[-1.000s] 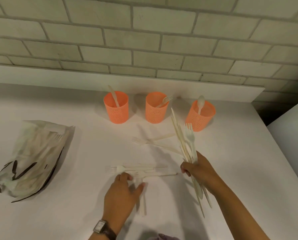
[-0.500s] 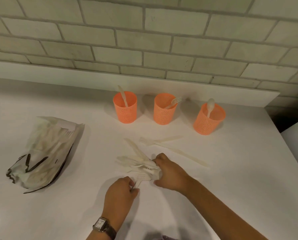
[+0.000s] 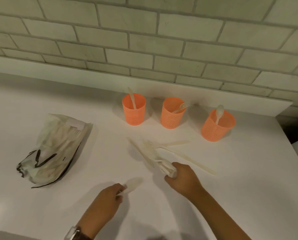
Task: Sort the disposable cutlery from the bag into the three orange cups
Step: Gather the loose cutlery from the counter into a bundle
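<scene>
White countertop [image 3: 231, 179], pale brick wall [image 3: 144, 40] behind. Three orange perforated plastic cups in a row near the wall: left cup [image 3: 134, 110] holding one pale plastic knife [image 3: 132, 99], upright and leaning slightly; middle cup [image 3: 172, 113] holding one pale plastic fork [image 3: 182, 107], tilted right, tines over the rim; right cup [image 3: 217, 126] holding one pale plastic spoon [image 3: 219, 112], bowl up.

Crumpled translucent plastic bag with dark markings [image 3: 54, 149] lying on its side at left, well apart from the cups; more pale cutlery visible through it, fork tines near its open upper end.

Loose pale cutlery on the counter [image 3: 172, 144] between the cups and the hands: crossed pieces, at least one fork and long handles; exact count not readable.

Right hand [image 3: 183, 179] closed around a bundle of pale plastic cutlery [image 3: 155, 156], bundle pointing up-left, low over the counter; contact with the counter not discernible.

Left hand [image 3: 108, 200] pinched shut on a single pale utensil [image 3: 133, 185], motion-blurred, broad rounded end pointing right and up; type not certain. Wristwatch [image 3: 73, 233] on left wrist at the bottom edge.
</scene>
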